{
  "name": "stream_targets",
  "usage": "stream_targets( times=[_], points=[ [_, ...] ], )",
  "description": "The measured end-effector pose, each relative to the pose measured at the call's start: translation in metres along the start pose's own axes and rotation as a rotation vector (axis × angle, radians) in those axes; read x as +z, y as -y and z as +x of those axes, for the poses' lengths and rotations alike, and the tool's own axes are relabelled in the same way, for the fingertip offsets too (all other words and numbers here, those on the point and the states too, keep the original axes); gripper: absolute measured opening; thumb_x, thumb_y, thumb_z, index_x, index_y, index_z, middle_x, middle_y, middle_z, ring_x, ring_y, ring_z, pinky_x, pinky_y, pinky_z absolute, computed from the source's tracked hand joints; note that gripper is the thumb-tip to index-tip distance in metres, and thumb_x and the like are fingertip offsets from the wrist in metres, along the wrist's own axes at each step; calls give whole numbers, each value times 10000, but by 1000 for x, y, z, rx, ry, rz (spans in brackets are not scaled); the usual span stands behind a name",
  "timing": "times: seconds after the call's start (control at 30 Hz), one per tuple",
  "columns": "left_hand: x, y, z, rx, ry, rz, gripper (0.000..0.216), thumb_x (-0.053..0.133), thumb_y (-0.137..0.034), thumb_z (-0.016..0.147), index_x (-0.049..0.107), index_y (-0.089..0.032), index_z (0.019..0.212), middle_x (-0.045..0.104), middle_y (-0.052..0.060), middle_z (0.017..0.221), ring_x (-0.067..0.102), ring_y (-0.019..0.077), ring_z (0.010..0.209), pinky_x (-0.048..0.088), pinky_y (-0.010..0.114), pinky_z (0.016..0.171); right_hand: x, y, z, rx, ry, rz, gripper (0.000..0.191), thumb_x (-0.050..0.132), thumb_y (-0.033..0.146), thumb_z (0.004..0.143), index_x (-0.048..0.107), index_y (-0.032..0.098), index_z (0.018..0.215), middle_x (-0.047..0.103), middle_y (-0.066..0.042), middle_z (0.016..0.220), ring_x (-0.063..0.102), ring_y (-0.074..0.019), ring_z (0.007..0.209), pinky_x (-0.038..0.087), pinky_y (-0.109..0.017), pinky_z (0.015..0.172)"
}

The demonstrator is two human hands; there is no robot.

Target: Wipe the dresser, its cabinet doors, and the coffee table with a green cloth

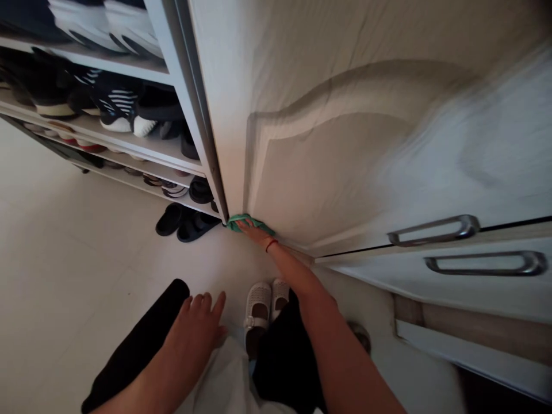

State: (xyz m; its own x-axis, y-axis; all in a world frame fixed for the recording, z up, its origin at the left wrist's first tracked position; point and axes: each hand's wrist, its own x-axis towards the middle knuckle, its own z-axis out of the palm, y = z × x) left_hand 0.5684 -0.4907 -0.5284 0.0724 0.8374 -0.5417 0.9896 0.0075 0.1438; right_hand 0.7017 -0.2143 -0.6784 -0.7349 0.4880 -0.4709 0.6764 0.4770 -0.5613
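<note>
My right hand holds a green cloth low down, against the bottom corner of a white cabinet door. That corner lies right beside the foot of the shoe rack's side panel. A red band circles my right wrist. My left hand is at my black-clad knee, fingers stretched out and slightly apart, with nothing in them. Part of the cloth is hidden under my right hand.
Shoes fill several levels of the shoe rack at left. Black slippers sit on the floor by its base. White shoes are on my feet. Metal handles stick out from the cabinet doors at right, and a drawer-like opening lies below.
</note>
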Motion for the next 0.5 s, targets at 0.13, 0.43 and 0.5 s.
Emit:
stream_targets(
  times=[0.13, 0.43, 0.5],
  points=[
    [5, -1, -17, -37, -67, 33, 573, 667, -141, 958, 614, -200, 1526, 702, 213, 1396, 684, 374, 1307, 553, 565, 1132, 18, -73, -53, 363, 263, 822, 465, 696, 445, 1007, 662, 160, 1372, 583, -122, 1469, 627, -223, 1270, 575, -421, 1078],
    [8, -28, -29, 77, -42, 78, 581, 632, -138, 974, 591, -220, 1548, 714, 184, 1386, 695, 362, 1283, 559, 542, 1109, 52, -166, -167, 521, 682, 4139, 661, 465, -40, 784, 729, 243, 1319, 710, -87, 1332, 693, -129, 1160, 624, -270, 931],
    [2, -36, -25, 53, -29, 85, 570, 605, -159, 996, 569, -182, 1565, 704, 205, 1394, 677, 366, 1309, 550, 529, 1114, 61, -163, -181, 97, 974, 4597, 685, 431, -66, 824, 681, 226, 1392, 662, -105, 1416, 646, -148, 1260, 602, -303, 1032]
  ],
)
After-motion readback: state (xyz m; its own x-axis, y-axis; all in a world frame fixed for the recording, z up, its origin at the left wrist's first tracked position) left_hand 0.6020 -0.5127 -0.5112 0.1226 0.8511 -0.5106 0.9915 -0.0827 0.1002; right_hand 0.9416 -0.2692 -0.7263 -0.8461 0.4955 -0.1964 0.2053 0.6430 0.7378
